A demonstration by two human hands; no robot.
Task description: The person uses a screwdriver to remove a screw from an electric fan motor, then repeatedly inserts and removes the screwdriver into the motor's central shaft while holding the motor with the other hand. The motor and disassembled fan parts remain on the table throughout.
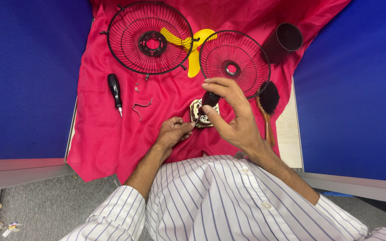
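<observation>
Both forearms reach forward from striped, rolled-back sleeves over the red cloth (103, 143). The right hand (231, 118) is raised, wrist bent, palm turned toward the left; its thumb and fingers are curled closed around the dark handle of a screwdriver (208, 100), which stands nearly upright with its tip down on the motor (202, 114). The left hand (174, 131) lies low on the cloth, knuckles up, fingers drawn in narrow, with the thumb and forefinger pinched at the motor's left edge; whether they hold something small there I cannot tell.

The motor is a small pale-and-dark block sitting on the cloth between the 2 hands, just below the smaller grille.

Beyond the hands lie 2 round wire grilles: the large grille (150, 38) at the upper left and the small grille (234, 62) to the right of it, with a yellow blade (195, 49) showing between and beneath them. A dark cup (287, 40) stands at the upper right. A brush (266, 109) with a wooden handle lies just right of the right hand. Well to the left lie a second screwdriver (115, 91), a bent wire clip (141, 107) and some tiny screws (136, 87).
</observation>
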